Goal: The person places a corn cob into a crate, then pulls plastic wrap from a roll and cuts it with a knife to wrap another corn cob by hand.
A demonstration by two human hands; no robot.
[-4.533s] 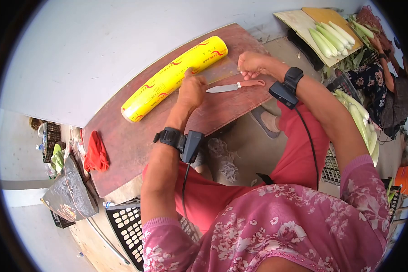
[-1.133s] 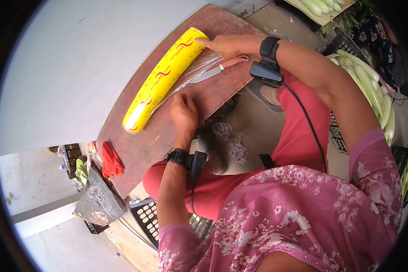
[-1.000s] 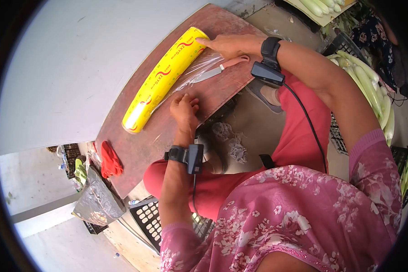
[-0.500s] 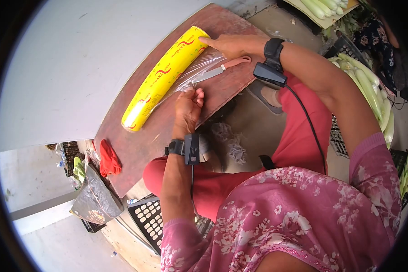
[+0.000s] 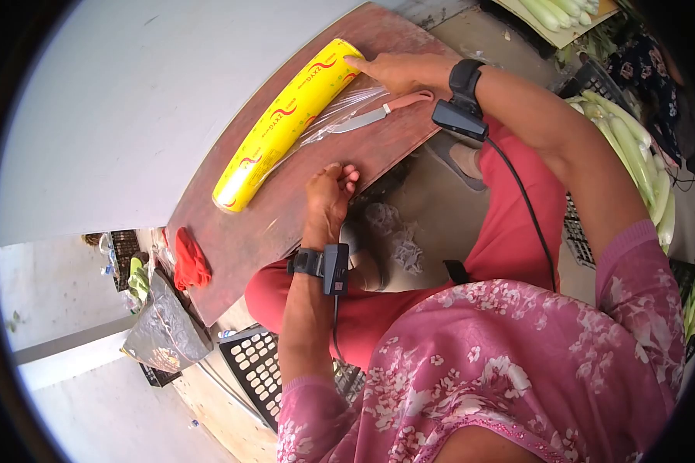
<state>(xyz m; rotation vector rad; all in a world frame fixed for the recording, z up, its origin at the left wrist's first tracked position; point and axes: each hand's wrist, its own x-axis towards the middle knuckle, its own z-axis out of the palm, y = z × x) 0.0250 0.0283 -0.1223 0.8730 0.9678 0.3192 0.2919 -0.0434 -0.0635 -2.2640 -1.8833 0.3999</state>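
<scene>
A yellow roll of cling film [image 5: 286, 123] with red lettering lies slantwise on the reddish-brown table [image 5: 232, 251]. A loose strip of clear film [image 5: 328, 127] spreads from its near side. My right hand [image 5: 398, 73] is at the roll's far end, one digit stretched out and touching its edge; its other fingers are partly hidden. Beside the film lies a knife [image 5: 382, 112] with a pinkish handle, its blade pointing left. My left hand [image 5: 332, 189] is near the table's front edge, fingers curled in, apart from film and knife, with nothing visible in it.
A red cloth bundle [image 5: 189, 258] lies at the table's left end. Below it are a grey plastic bag [image 5: 166, 324] and a black crate [image 5: 255, 366]. Pale green long vegetables [image 5: 633, 154] are piled on the right. White scraps [image 5: 405, 251] lie on the floor.
My left hand has drawn back from the film toward the table's front edge. The film now lies closer to the roll. My right hand stays at the roll's far end.
</scene>
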